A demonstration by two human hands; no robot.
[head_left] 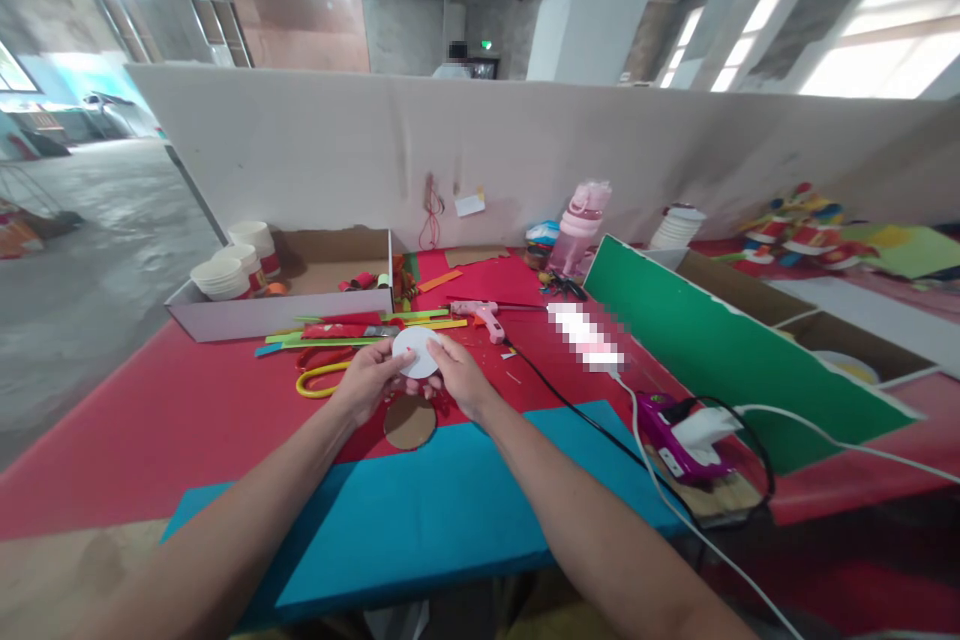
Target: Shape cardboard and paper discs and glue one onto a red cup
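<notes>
A round white disc, seemingly card or paper, is held up above the table between both hands. My left hand grips its left edge, thumb on top and fingers curled beneath. On the opposite edge, my right hand pinches it the same way. Just below lies a brown cardboard circle, flat on the table. Scissors with yellow and red handles rest left of my left hand. Beyond the disc, a pink glue gun lies on its side, its black cord running off to the right.
At the left, an open box holds stacked paper cups. A green partition stands at the right, near a purple power strip with trailing cables. A pink bottle is at the back. Blue sheeting covers the front edge.
</notes>
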